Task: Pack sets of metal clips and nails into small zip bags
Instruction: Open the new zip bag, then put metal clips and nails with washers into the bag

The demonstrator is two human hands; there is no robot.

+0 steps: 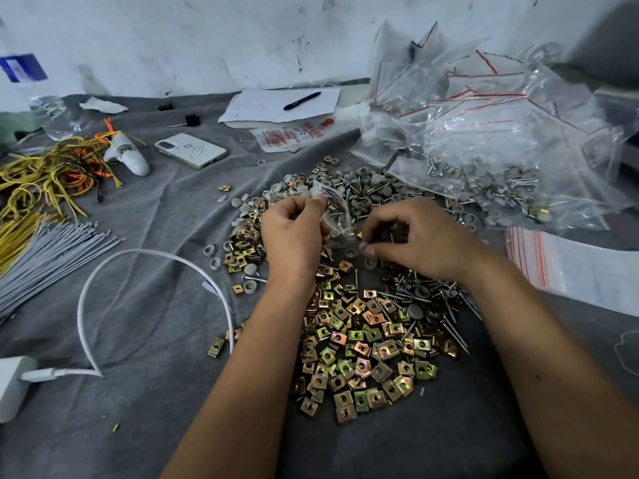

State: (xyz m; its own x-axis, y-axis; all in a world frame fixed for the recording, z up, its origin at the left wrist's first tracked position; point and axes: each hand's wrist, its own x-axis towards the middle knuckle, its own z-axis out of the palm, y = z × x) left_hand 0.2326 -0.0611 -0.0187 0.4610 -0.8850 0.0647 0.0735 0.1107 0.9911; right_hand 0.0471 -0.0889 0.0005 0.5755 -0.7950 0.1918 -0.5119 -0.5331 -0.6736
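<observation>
My left hand [294, 233] pinches a small clear zip bag [333, 216] by its top edge, above the middle of the spread of parts. My right hand [411, 236] is curled just right of the bag, its fingertips pinching small parts I cannot make out. A heap of gold-coloured square metal clips [359, 350] lies on the grey cloth between my forearms. Loose nails [432, 299] lie to its right. Grey round caps [345, 181] lie beyond the bag.
A pile of filled zip bags [484, 133] fills the back right, with empty bags [570, 267] stacked at the right edge. On the left lie grey ties [52, 257], yellow and orange wires [45, 174], a white cable [138, 257], a charger and a phone [190, 150]. A notepad with pen [280, 105] sits behind.
</observation>
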